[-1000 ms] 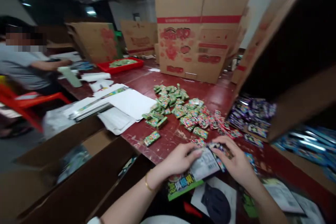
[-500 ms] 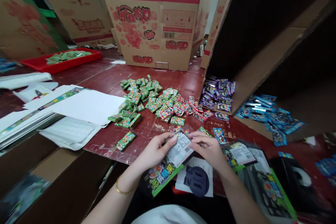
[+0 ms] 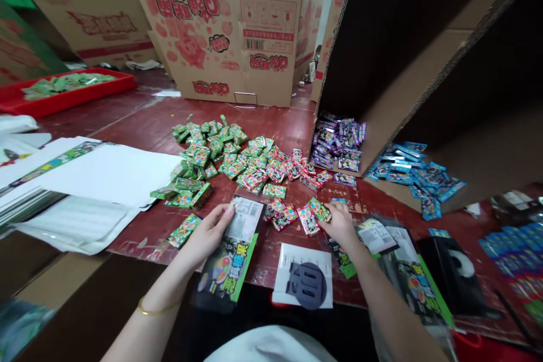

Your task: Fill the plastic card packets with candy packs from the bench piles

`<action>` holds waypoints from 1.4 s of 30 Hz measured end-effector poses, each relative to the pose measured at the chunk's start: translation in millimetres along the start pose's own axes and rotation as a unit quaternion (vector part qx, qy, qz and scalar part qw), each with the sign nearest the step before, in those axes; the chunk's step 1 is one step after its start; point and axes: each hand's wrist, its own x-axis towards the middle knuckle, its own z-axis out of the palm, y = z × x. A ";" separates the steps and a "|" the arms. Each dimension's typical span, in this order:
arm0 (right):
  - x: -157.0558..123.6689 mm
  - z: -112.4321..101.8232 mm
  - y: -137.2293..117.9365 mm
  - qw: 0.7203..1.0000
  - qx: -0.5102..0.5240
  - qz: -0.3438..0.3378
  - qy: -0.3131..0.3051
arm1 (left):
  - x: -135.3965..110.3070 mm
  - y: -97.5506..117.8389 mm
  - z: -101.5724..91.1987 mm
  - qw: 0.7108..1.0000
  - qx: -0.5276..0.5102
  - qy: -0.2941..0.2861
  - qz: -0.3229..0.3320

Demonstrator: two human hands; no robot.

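Note:
My left hand [image 3: 206,233] grips the top of a black and green printed bag [image 3: 231,254] at the table's near edge. My right hand [image 3: 340,223] rests on the table with its fingers curled on a few small candy packets [image 3: 314,216]. A pile of small green and red candy packets [image 3: 237,159] lies spread on the red table [image 3: 275,119] just beyond both hands. One green packet [image 3: 184,230] lies alone by my left hand.
Purple packets [image 3: 339,141] and blue packets [image 3: 413,172] spill from tipped cardboard boxes [image 3: 424,56] on the right. More printed bags [image 3: 407,260] lie by my right arm. White sheets [image 3: 97,175] lie on the left, a red tray [image 3: 63,90] far left, big cartons [image 3: 220,28] behind.
My hands have come apart: the left keeps the bag and has moved left, the right has let go and dropped onto the loose packets. The view has tilted down and right.

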 end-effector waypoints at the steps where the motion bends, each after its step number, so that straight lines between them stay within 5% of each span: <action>1: -2.4 3.9 -1.7 1.000 -0.012 -0.007 -0.002 | -0.2 -0.9 -2.5 1.000 0.013 0.018 -0.002; 8: -13.3 -0.6 -3.4 0.996 -0.051 -0.044 -0.061 | -3.7 0.1 -6.6 0.995 -0.051 -0.053 -0.070; 13: 17.4 -37.9 28.9 0.987 -0.080 -0.047 -0.129 | 1.9 3.0 -1.4 0.995 -0.044 -0.075 -0.048; 17: 38.5 -48.2 39.1 0.981 -0.060 -0.068 -0.172 | 2.4 5.0 4.1 0.991 -0.057 -0.113 -0.034; 20: 38.0 -44.4 26.9 0.990 -0.034 -0.066 -0.119 | -0.3 8.1 7.2 0.989 -0.069 -0.131 -0.015; 22: 30.6 -41.4 13.8 0.993 0.102 -0.019 -0.059 | -2.1 10.4 8.5 0.985 -0.091 -0.145 -0.019; 25: 16.4 -38.7 -2.2 0.936 0.345 0.070 -0.013 | -2.1 13.0 11.0 0.969 -0.203 -0.138 -0.041; 29: 6.2 -33.7 0.4 0.891 0.421 0.166 0.039 | 2.8 12.0 14.6 0.865 -0.466 -0.164 -0.093; 31: 5.7 -28.5 9.3 0.884 0.398 0.229 0.083 | 3.3 10.3 15.9 0.832 -0.512 -0.184 -0.110; 33: 6.8 -22.9 18.3 0.918 0.300 0.231 0.116 | 0.8 8.9 17.9 0.829 -0.516 -0.182 -0.111; 36: 10.0 -14.5 29.2 0.977 0.113 0.104 0.148 | -5.2 8.5 22.0 0.819 -0.532 -0.185 -0.110; 39: 13.2 -4.6 37.7 0.989 0.003 -0.018 0.149 | -7.3 10.1 23.4 0.807 -0.544 -0.198 -0.115; 42: 13.9 3.8 42.0 0.992 -0.088 -0.037 0.085 | -4.4 11.4 20.0 0.803 -0.545 -0.207 -0.123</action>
